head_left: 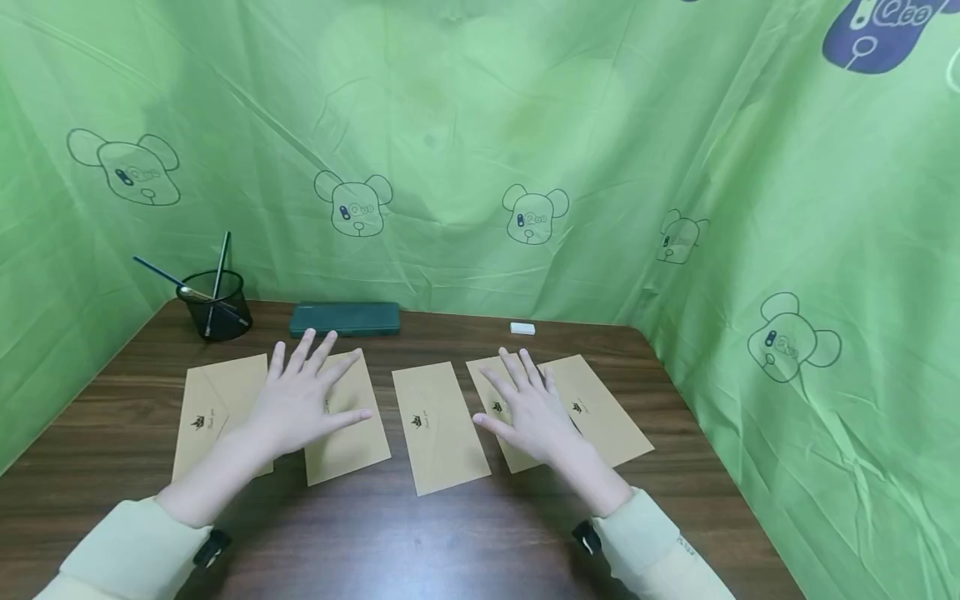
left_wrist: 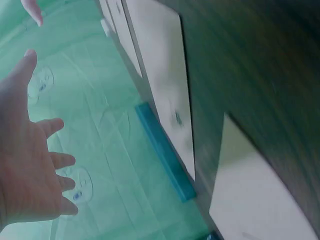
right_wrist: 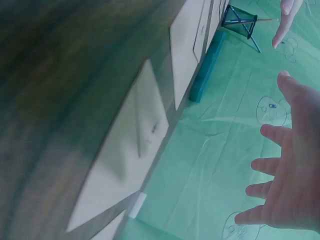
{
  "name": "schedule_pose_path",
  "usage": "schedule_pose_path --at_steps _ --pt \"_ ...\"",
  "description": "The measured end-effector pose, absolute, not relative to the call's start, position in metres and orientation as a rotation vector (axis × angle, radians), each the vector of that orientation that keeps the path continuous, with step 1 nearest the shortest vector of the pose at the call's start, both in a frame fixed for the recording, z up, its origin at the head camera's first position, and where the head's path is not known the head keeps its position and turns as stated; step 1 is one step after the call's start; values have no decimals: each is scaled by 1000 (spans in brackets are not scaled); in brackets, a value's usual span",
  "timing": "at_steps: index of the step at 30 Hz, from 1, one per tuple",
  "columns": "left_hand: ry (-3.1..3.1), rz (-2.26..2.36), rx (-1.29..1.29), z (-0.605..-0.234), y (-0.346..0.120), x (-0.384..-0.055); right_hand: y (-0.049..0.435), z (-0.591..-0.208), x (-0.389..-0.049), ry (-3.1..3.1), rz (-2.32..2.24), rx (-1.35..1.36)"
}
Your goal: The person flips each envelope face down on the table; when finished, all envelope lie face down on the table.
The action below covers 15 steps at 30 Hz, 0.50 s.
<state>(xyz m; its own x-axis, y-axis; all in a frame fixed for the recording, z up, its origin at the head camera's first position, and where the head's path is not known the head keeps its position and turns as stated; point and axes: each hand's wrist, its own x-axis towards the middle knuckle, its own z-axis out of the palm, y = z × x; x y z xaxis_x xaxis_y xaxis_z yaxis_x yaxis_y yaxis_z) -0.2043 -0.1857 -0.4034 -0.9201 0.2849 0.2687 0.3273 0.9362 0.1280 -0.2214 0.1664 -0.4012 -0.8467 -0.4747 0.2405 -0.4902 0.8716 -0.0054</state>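
Note:
Several tan envelopes, each with a small dark crown print where it shows, lie in a row on the table. My left hand (head_left: 296, 407), fingers spread and palm down, hovers over the gap between the far-left envelope (head_left: 206, 417) and the second envelope (head_left: 348, 442). The middle envelope (head_left: 442, 429) lies between my hands. Above the fourth envelope (head_left: 491, 379), partly hidden below it, my right hand (head_left: 536, 412) is spread too, beside the far-right envelope (head_left: 603, 412). Both wrist views show the left palm (left_wrist: 25, 170) and right palm (right_wrist: 295, 185) raised off the table, holding nothing.
A black mesh pen cup (head_left: 217, 308) with pens or brushes stands at the back left. Right of it lies a dark green case (head_left: 345, 318), and a white eraser-like block (head_left: 522, 328) sits near the back edge. Green curtains (head_left: 450, 125) surround the wooden table (head_left: 405, 550).

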Motion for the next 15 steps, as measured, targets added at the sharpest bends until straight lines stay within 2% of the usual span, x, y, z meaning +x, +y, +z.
schedule_pose_path --at_steps 15 --pt "-2924 -222 -445 -393 -276 -209 114 -364 -234 -2766 57 1019"
